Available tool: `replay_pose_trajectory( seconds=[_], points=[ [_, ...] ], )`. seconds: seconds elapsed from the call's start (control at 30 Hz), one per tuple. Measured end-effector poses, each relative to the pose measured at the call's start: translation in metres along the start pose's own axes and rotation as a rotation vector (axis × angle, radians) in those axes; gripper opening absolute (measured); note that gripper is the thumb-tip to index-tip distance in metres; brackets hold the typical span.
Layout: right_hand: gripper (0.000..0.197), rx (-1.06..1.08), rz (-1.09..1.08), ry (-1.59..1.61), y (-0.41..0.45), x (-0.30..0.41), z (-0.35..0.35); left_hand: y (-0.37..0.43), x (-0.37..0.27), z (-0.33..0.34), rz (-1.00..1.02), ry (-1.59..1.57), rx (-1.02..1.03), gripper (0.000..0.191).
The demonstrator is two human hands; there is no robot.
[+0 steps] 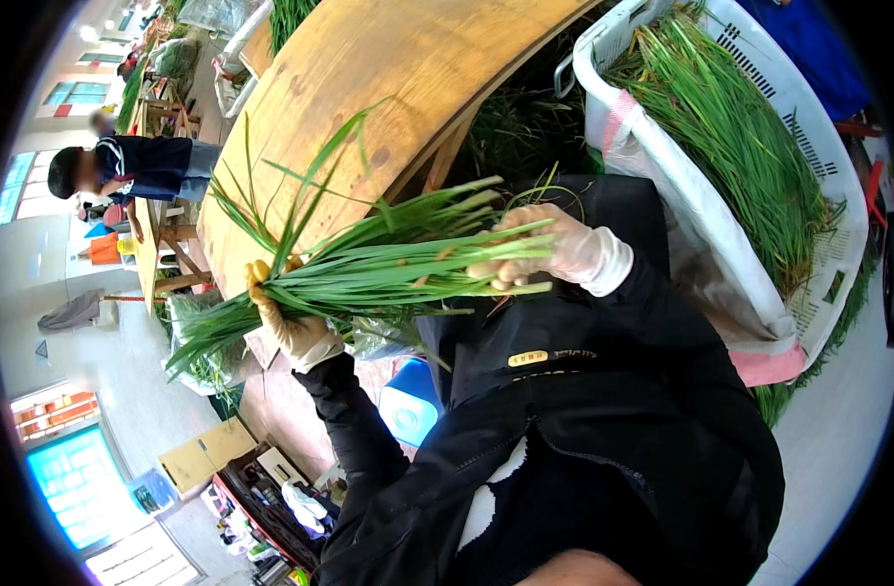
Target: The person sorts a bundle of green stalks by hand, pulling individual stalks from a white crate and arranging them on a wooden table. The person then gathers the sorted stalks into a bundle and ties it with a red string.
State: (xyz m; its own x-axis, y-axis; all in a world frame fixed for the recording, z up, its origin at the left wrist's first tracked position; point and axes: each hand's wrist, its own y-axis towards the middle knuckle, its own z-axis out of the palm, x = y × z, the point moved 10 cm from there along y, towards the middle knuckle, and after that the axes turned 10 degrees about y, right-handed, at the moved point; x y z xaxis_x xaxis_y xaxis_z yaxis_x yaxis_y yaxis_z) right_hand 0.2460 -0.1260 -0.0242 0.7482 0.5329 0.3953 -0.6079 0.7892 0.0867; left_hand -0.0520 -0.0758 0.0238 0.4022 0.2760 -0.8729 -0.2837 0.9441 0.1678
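My left hand (289,319), in a pale glove with yellowed fingertips, grips a bunch of long green leafy stalks (388,275) that look like garlic chives. The leaf tips spread out beyond that hand, partly over the wooden table. At the pale cut ends of the bunch is my right hand (549,249), in a whitish glove, its fingers curled in around the lower stalk ends; whether it pinches single stalks is hard to see. A few thin loose strands stick up behind the right hand. The bunch lies crosswise above my black apron.
A curved wooden table (388,80) stands before me. To the right is a white plastic basket (846,220) holding a woven sack and many more green stalks (732,146). A blue-and-white stool (410,403) sits low left. Another person (150,167) stands by a farther table at the left.
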Motion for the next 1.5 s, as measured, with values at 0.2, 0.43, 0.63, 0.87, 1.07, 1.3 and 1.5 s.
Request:
replay_pose_trajectory(
  seconds=[0.2,0.43,0.63,0.87,1.07,1.3,1.5],
  points=[
    [0.027,0.194,-0.072,0.015,-0.025,0.012,0.017,-0.004,0.018,0.008,-0.058,-0.061,0.057,0.039],
    [0.012,0.192,-0.518,0.153,-0.120,0.086,-0.036,0.000,0.015,0.012,-0.147,-0.018,0.023,0.036],
    [0.034,-0.423,-0.441,-0.734,-0.110,0.121,-0.007,0.012,0.011,-0.008,-0.102,-0.040,0.072,0.039],
    [0.045,-0.383,-0.411,-2.131,0.001,0.072,0.062,-0.005,-0.004,0.028,-0.144,-0.025,0.027,0.037],
    [0.009,0.144,-0.164,-1.305,0.023,0.020,0.058,-0.029,-0.016,0.059,-0.116,0.151,-0.075,0.035],
    [0.049,-0.172,-0.271,-1.695,0.024,0.035,-0.023,-0.026,-0.032,0.062,-0.018,-0.060,-0.037,0.041],
    [0.052,-0.030,-0.263,-1.105,0.053,-0.003,-0.056,-0.022,0.012,0.084,-0.099,-0.029,0.115,0.034]
  ],
)
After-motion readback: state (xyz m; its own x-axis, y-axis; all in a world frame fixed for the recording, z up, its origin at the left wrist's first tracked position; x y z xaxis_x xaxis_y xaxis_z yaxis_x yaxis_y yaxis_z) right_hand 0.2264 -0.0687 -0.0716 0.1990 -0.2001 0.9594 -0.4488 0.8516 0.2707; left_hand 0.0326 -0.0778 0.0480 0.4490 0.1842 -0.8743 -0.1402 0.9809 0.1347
